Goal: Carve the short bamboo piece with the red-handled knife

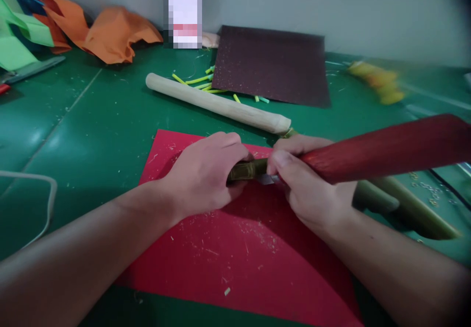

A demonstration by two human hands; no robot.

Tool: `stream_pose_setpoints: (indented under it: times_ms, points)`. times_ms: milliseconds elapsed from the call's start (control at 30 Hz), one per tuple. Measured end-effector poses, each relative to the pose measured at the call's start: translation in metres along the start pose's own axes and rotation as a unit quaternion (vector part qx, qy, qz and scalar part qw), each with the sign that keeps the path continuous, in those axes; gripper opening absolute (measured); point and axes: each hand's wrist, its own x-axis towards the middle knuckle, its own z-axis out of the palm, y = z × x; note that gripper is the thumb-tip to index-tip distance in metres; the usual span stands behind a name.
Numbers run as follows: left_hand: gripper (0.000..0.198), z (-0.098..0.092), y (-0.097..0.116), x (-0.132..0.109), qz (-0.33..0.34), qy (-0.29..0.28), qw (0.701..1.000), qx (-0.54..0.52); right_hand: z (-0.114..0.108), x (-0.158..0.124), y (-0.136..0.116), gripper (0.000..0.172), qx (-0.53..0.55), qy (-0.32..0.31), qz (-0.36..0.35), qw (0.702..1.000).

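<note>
My left hand (202, 175) is closed around a short piece of dark green bamboo (243, 171), whose ringed joint shows between thumb and fingers. My right hand (316, 199) grips a carving knife (386, 148) with a thick red wooden handle that juts out to the right. Only a small bit of the blade (265, 179) shows, close against the bamboo's underside. The right thumb and fingertips sit right at the bamboo's right end. Both hands are above a red sheet (221, 278) sprinkled with fine shavings.
Behind the hands lies a pale peeled bamboo stick (217, 102). A dark brown sheet (272, 67) partly covers several yellow-green strips (198, 80). Cut green bamboo (423, 209) lies at right. Crumpled orange paper (117, 33) and a white cord (51, 199) are on the left.
</note>
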Motion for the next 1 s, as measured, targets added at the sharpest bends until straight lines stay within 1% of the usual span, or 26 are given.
stream_pose_setpoints:
  times_ms: [133, 200, 233, 300, 400, 467, 633, 700, 767, 833, 867, 933, 1000]
  points:
    - [0.008, -0.0004, 0.0005, 0.0007, 0.003, 0.006, 1.0, 0.01, -0.0013, -0.0004, -0.0013, 0.025, -0.017, -0.02, -0.002, 1.0]
    - [0.008, -0.0007, 0.0005, 0.0011, 0.001, 0.004, 1.0, 0.012, -0.0004, -0.0004, -0.0022, 0.025, -0.02, -0.021, -0.002, 1.0]
    - [0.009, -0.0008, 0.0004, 0.0013, -0.002, 0.003, 1.0, 0.012, 0.0003, -0.0003, -0.0024, 0.024, -0.022, -0.013, -0.005, 1.0]
    - [0.012, -0.0009, 0.0002, 0.0013, -0.008, -0.001, 1.0, 0.008, 0.002, -0.0005, -0.0021, 0.023, -0.021, 0.023, 0.003, 1.0]
    - [0.015, -0.0009, 0.0, 0.0008, -0.011, -0.008, 1.0, -0.004, 0.0038, -0.0012, -0.0004, 0.022, 0.025, 0.091, 0.055, 0.994]
    - [0.015, -0.0006, 0.0001, 0.0006, -0.011, -0.01, 1.0, -0.008, 0.0034, -0.0014, 0.0003, 0.024, 0.036, 0.082, 0.07, 0.994]
    - [0.01, 0.0003, 0.0015, 0.0025, -0.003, 0.003, 1.0, 0.0, -0.0021, 0.0013, -0.0017, 0.026, -0.015, -0.005, 0.003, 1.0]
    - [0.009, -0.0001, 0.0022, 0.0031, -0.002, 0.007, 1.0, 0.004, -0.0034, 0.0021, -0.0024, 0.026, -0.024, -0.024, -0.005, 0.999]
    - [0.01, -0.0007, 0.0026, 0.0032, -0.002, 0.006, 1.0, 0.004, -0.0029, 0.002, -0.0026, 0.026, -0.022, -0.029, -0.003, 0.999]
    - [0.011, -0.0012, 0.0024, 0.0027, -0.003, 0.003, 1.0, -0.001, -0.0009, 0.001, -0.0022, 0.024, -0.012, -0.007, 0.002, 1.0]
    - [0.011, -0.0014, 0.0022, 0.0024, -0.004, 0.002, 1.0, -0.003, 0.0004, 0.0003, -0.0017, 0.023, -0.001, 0.017, 0.01, 1.0]
    - [0.013, -0.0014, 0.0014, 0.0016, -0.004, -0.003, 1.0, -0.007, 0.0027, -0.001, 0.0, 0.022, 0.033, 0.064, 0.042, 0.997]
    - [0.014, -0.001, 0.0006, 0.001, -0.009, -0.01, 1.0, -0.005, 0.0035, -0.0017, 0.002, 0.023, 0.061, 0.083, 0.068, 0.992]
